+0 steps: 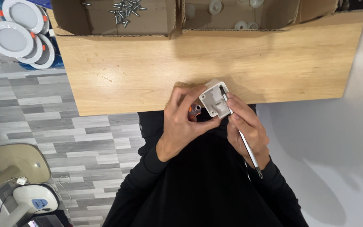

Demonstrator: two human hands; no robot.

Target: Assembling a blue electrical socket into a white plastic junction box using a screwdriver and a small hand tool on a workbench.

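Both hands meet just off the bench's (148,71) near edge: the left hand (181,122) clamps a white box (214,100) steady, so the right hand (244,122) can pinch a thin rod (243,142) against it.

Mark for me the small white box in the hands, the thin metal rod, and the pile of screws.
small white box (213,101), head view, on its flat face.
thin metal rod (245,145), head view, on its shaft below the right hand.
pile of screws (124,9), head view, middle of the heap in the left carton.
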